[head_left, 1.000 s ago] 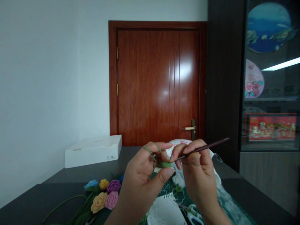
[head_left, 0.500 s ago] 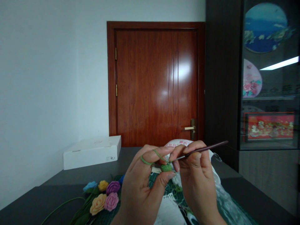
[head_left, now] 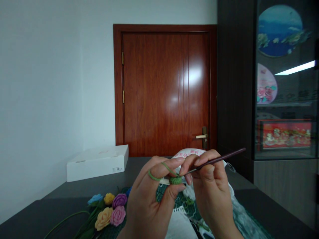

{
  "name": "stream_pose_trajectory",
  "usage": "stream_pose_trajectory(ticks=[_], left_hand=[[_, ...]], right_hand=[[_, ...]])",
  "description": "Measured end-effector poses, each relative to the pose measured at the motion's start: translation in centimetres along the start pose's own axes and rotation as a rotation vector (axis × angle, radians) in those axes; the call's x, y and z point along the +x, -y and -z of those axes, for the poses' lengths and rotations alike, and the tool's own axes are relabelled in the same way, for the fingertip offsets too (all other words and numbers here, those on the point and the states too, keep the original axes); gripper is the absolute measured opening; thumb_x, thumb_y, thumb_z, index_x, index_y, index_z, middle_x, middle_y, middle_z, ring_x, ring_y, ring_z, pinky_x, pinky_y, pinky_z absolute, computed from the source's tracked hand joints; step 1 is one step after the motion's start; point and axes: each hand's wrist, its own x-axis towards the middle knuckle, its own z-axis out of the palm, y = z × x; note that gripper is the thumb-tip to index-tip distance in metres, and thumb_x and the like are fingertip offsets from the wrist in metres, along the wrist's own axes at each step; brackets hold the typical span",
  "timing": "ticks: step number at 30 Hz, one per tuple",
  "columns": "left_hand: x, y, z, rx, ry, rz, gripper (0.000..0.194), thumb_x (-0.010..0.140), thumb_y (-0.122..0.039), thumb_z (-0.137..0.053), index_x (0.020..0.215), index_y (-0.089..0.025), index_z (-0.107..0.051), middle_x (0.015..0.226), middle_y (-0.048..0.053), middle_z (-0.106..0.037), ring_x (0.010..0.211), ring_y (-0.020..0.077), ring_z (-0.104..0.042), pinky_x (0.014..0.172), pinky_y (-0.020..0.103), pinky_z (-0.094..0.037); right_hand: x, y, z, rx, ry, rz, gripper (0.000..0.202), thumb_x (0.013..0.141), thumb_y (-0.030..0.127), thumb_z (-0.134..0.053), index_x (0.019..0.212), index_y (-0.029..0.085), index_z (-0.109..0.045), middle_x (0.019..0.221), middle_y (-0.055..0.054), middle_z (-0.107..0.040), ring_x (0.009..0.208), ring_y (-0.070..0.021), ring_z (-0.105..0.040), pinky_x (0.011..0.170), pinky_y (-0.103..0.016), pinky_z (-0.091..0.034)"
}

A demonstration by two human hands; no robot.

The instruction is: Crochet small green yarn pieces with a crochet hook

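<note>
My left hand [head_left: 152,196] pinches a small green crocheted piece [head_left: 175,180] between thumb and fingers. Green yarn [head_left: 154,176] loops round its index finger and runs to the top of the piece. In my right hand [head_left: 211,186] is a crochet hook [head_left: 219,159] with a dark handle, gripped between thumb and fingers. The metal tip of the hook meets the upper edge of the green piece, where the exact loop is too small to make out. Both hands are raised above the table, their fingertips close together.
Crocheted flowers [head_left: 117,215] in several colours lie at the left front. A white box [head_left: 98,162] rests farther back. Behind and below my hands are a white plastic bag [head_left: 189,152], a green mat [head_left: 178,200] and white paper [head_left: 180,225]. A door [head_left: 161,93] stands beyond.
The hook has shifted slightly right and its handle sits a little higher at the far end. The green piece has tilted and moved slightly down.
</note>
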Motion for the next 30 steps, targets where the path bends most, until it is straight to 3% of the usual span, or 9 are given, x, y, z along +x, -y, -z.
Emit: stream_pose_trajectory(ticks=[6,15,20,23,27,30], left_hand=[[0.1,-0.1,0.2,0.074,0.062,-0.041,0.056,0.08,0.004,-0.071,0.124,-0.031,-0.067,0.095,-0.001,-0.068,0.086,0.0138,-0.067,0.078,0.023,-0.056],[0.9,-0.7,0.3,0.261,0.08,-0.196,0.053,0.077,0.007,-0.071,0.12,-0.023,-0.065,0.097,-0.002,-0.07,0.087,0.0106,-0.068,0.081,0.017,-0.056],[1.1,-0.8,0.3,0.287,0.1,-0.267,0.05,0.081,0.008,-0.064,0.122,-0.02,-0.063,0.095,-0.001,-0.07,0.085,0.0096,-0.067,0.079,0.016,-0.056],[1.3,-0.8,0.3,0.284,0.11,-0.298,0.051,0.082,0.01,-0.058,0.124,-0.02,-0.062,0.096,-0.001,-0.069,0.085,0.0086,-0.066,0.078,0.015,-0.056],[0.9,-0.6,0.3,0.224,0.094,-0.262,0.056,0.083,0.01,-0.056,0.127,-0.024,-0.062,0.097,-0.002,-0.068,0.088,0.0087,-0.066,0.081,0.016,-0.055],[0.3,-0.3,0.1,0.154,0.042,-0.127,0.06,0.083,0.007,-0.061,0.131,-0.03,-0.061,0.1,-0.002,-0.066,0.089,0.0108,-0.066,0.081,0.019,-0.056]], right_hand=[[0.3,0.3,0.9,-0.084,0.077,0.071,0.012,0.103,0.036,-0.056,0.099,0.025,-0.06,0.083,-0.001,-0.071,0.071,-0.0144,-0.062,0.059,-0.024,-0.049],[0.1,0.9,0.6,-0.292,0.094,0.224,0.007,0.103,0.028,-0.056,0.102,0.024,-0.061,0.086,-0.001,-0.071,0.077,-0.0153,-0.066,0.062,-0.026,-0.052],[0.3,1.7,1.4,-0.493,0.243,0.345,0.009,0.103,0.029,-0.057,0.104,0.022,-0.061,0.091,-0.003,-0.072,0.082,-0.0191,-0.069,0.074,-0.038,-0.054],[0.8,2.4,1.5,-0.699,0.373,0.444,0.012,0.103,0.034,-0.056,0.103,0.023,-0.061,0.092,-0.004,-0.073,0.079,-0.0188,-0.068,0.072,-0.038,-0.054],[0.9,2.7,1.2,-0.832,0.366,0.513,0.018,0.103,0.041,-0.054,0.099,0.024,-0.061,0.085,-0.002,-0.071,0.072,-0.0158,-0.066,0.065,-0.034,-0.054],[0.2,2.0,1.5,-0.775,0.315,0.599,0.009,0.103,0.028,-0.056,0.109,0.024,-0.062,0.091,-0.002,-0.07,0.074,-0.0155,-0.066,0.067,-0.034,-0.056]])
